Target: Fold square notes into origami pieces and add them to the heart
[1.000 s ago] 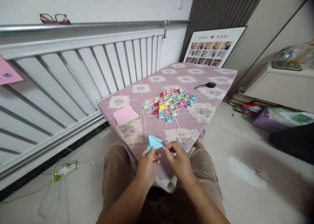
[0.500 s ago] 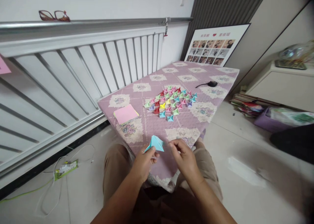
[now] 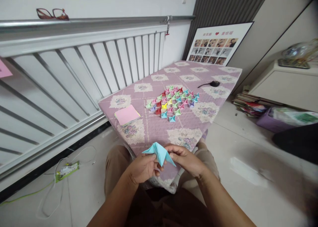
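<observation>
A light blue folded origami paper (image 3: pixel 160 152) is held above the near corner of the table, its pointed flaps spread to both sides. My left hand (image 3: pixel 144 167) is closed on its left part, thumb on top and fingers beneath. Against its right flap my right hand (image 3: pixel 185 159) pinches with thumb and forefinger. Beyond the hands, small folded paper pieces (image 3: pixel 170 101) in green, pink, red, yellow, blue and purple stand in slanting rows. A stack of square paper (image 3: pixel 127 115), pink on top, lies at the table's left.
A purple flowered cloth covers the table (image 3: pixel 154 131). On it, at the far right, lies a small black object with a cord (image 3: pixel 214 84). A white radiator (image 3: pixel 124 58) borders the left side. A power strip (image 3: pixel 67 171) with cables lies on the floor.
My right hand has come left and taken hold of the blue paper's right flap. The paper has turned and its folds now open wider; my left hand still holds it.
</observation>
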`<state>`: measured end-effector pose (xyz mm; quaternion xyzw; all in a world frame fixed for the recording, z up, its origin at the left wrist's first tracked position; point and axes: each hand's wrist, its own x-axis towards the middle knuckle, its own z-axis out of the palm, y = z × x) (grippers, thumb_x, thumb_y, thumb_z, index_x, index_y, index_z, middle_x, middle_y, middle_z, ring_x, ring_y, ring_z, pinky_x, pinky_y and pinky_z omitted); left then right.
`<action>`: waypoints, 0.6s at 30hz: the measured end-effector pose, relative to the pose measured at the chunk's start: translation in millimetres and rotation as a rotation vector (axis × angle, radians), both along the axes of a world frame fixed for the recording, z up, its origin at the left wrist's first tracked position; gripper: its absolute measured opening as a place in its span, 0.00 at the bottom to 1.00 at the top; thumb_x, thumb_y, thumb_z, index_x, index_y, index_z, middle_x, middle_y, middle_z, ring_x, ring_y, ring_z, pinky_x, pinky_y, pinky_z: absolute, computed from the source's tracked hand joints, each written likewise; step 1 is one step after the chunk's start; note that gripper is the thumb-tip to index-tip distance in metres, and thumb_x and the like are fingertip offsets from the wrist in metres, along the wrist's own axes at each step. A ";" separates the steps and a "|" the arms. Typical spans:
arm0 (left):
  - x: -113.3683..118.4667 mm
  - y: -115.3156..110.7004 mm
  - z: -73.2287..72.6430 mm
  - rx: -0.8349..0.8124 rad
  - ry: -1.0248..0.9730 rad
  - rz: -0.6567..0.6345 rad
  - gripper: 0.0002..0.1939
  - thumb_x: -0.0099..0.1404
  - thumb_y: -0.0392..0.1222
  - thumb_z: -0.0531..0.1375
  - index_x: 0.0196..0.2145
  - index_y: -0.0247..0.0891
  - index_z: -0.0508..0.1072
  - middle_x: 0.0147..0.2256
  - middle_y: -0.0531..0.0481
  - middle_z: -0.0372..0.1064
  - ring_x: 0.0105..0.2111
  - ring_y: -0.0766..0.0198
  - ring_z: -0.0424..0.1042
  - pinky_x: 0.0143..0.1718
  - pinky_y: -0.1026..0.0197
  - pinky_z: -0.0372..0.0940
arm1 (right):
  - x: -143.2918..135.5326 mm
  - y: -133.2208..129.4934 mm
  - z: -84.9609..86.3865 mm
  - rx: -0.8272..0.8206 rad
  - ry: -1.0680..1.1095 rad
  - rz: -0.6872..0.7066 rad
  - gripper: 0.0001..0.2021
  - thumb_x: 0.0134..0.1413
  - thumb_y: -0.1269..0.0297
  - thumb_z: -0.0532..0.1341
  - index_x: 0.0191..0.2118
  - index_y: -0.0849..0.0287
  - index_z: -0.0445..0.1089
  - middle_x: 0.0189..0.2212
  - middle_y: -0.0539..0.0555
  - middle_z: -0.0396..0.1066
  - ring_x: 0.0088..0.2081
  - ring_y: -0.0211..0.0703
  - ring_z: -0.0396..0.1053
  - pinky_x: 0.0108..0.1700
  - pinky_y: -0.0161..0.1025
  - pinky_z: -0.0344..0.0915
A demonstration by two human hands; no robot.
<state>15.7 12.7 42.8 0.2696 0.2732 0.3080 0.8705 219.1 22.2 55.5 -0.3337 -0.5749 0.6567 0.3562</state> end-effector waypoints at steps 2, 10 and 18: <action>0.2 0.6 -1.8 -0.016 -0.013 -0.012 0.19 0.54 0.51 0.67 0.36 0.32 0.75 0.34 0.43 0.73 0.28 0.65 0.70 0.26 0.65 0.62 | -0.6 -0.2 1.2 -0.003 0.030 0.010 0.14 0.54 0.53 0.62 0.39 0.59 0.71 0.30 0.51 0.71 0.33 0.38 0.66 0.39 0.37 0.61; 3.5 0.5 -6.0 -0.041 -0.035 -0.039 0.20 0.55 0.54 0.66 0.34 0.33 0.73 0.27 0.48 0.71 0.23 0.66 0.70 0.24 0.65 0.62 | -3.2 -0.1 7.0 -0.010 0.028 -0.007 0.17 0.49 0.49 0.65 0.31 0.60 0.68 0.23 0.48 0.66 0.26 0.34 0.59 0.30 0.33 0.54; 5.4 -1.8 -4.7 -0.040 -0.011 -0.003 0.21 0.55 0.57 0.65 0.30 0.34 0.69 0.20 0.53 0.67 0.15 0.70 0.63 0.20 0.66 0.58 | -9.2 -4.5 7.0 -0.076 0.052 -0.092 0.17 0.49 0.50 0.66 0.29 0.60 0.66 0.18 0.43 0.57 0.20 0.29 0.50 0.25 0.31 0.48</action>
